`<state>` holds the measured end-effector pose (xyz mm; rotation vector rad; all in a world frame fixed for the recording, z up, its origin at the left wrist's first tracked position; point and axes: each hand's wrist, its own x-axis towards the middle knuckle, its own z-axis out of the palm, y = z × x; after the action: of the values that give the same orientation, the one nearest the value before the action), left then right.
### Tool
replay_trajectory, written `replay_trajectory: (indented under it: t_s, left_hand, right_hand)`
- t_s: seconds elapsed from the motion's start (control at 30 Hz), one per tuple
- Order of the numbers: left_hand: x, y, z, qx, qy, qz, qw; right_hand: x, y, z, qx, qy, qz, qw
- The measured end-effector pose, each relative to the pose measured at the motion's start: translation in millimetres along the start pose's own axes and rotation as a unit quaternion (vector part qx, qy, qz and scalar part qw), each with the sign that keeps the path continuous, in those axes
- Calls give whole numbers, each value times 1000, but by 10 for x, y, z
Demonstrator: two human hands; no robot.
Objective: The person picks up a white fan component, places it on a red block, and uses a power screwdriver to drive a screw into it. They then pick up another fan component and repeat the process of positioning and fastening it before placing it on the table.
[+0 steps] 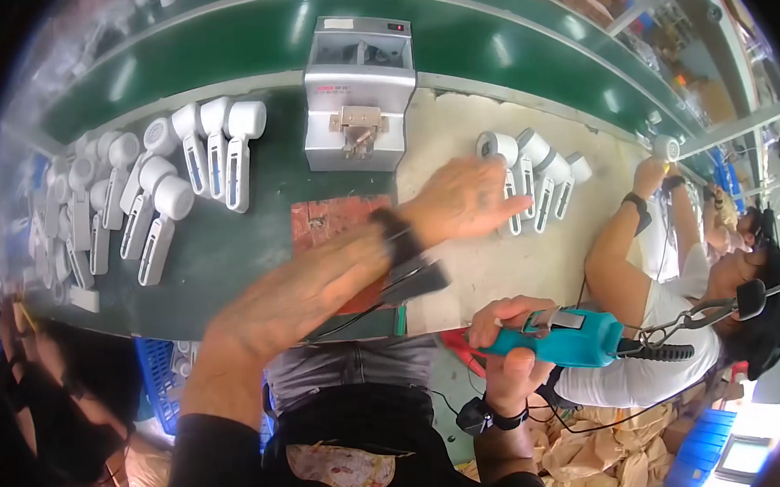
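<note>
My left hand (468, 198) reaches across the bench to the right, over the near edge of a group of white handheld devices (544, 203) with round heads and slotted handles. Its thumb is stretched out beside one handle; the other fingers are partly hidden, and no object shows in its grasp. Close to my body, my right hand (512, 370) is wrapped round a teal electric screwdriver (579, 339), which hangs from a metal hook on its right. The hand hides the driver's tip. A silver screw feeder (356, 134) stands at the back middle.
Many more white devices (159, 191) lie on the bench's left. A red mat (339, 213) lies partly under my left forearm. At the right a co-worker (627, 256) holds another white piece. A blue crate (155, 374) stands below the bench, and brown paper (613, 453) lies lower right.
</note>
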<state>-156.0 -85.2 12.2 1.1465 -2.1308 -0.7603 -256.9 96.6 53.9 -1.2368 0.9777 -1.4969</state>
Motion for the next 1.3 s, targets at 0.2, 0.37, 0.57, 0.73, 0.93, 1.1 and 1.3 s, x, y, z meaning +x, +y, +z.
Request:
replay_trajectory:
  t_s: [0.2,0.37,0.57,0.73,0.93,1.1,1.3]
  left_hand:
    - [387,-120,456,109,-1,-89,990]
    - [206,-181,157,93,26,-131,987]
    - [-595,-106,-664,4,145,67,987]
    - [-1157,-311,-972,69,99,59,991]
    - [-1315,-572,-947,62,122,121,983]
    - [-1290,-677,-935,53,112,159,980]
    - [-1310,-647,-953,31,111,146,982]
  right_hand:
    - [-109,-96,-96,-6,42,14,999]
    - [-76,-7,-114,-9,22,-5,1000]
    - [110,41,-25,-21,-3,-49,999]
    - [213,159,125,-23,-20,-41,999]
    - [279,192,413,-54,16,-47,997]
    - [411,212,462,36,35,-19,999]
    - [847,170,680,50,31,-90,994]
